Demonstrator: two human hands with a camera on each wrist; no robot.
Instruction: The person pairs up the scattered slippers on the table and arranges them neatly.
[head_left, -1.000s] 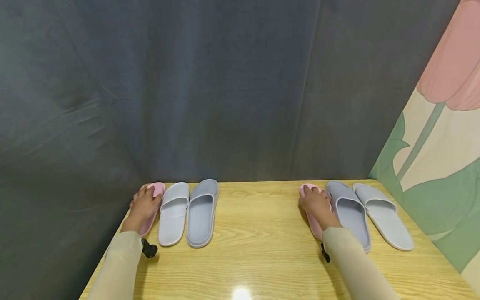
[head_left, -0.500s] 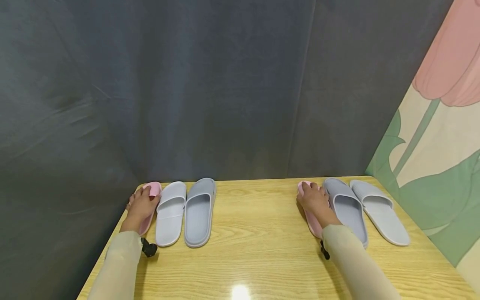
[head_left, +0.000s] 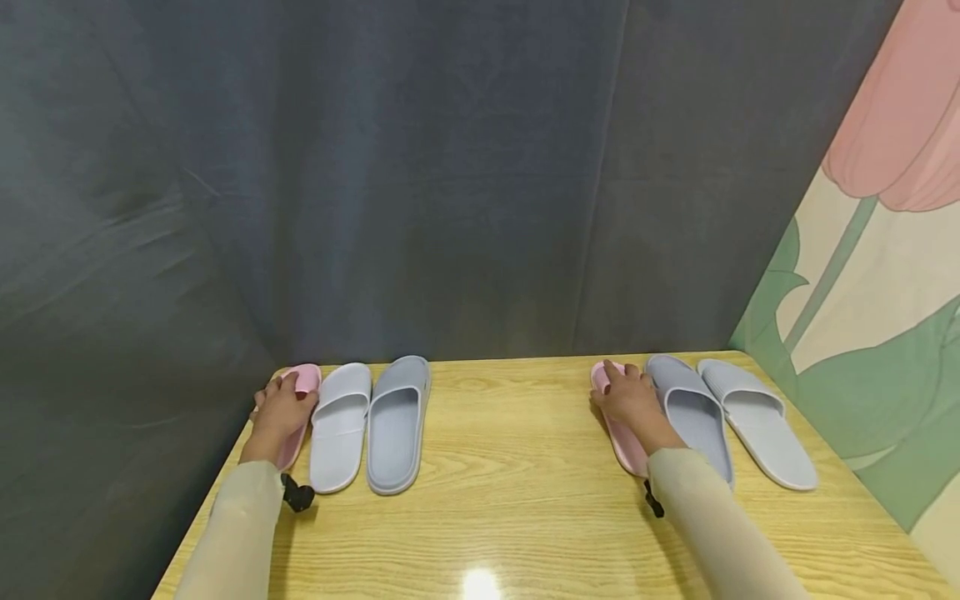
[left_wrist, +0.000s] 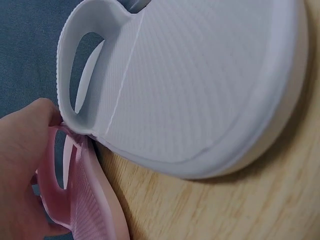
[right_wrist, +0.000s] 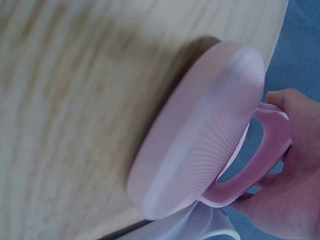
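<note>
Head view is showing 2 hands on a wooden table [head_left: 517, 492]; the left hand [head_left: 281, 410] is gripping the strap of the left pink slipper [head_left: 298, 417] at the far-left corner; the right hand [head_left: 633, 402] is gripping the right pink slipper [head_left: 626, 437], touching a grey slipper [head_left: 693, 417].

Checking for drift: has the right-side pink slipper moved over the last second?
Cannot tell: the pink slipper sits just as close to the blue slipper as before; the small shift matches the camera's.

I see two pink slippers, one under each of my hands: the left pink slipper [head_left: 294, 417] lies flat beneath my left palm, its strap pinched, and the right pink slipper [head_left: 619, 425] lies under my right fingers, strap gripped
</note>
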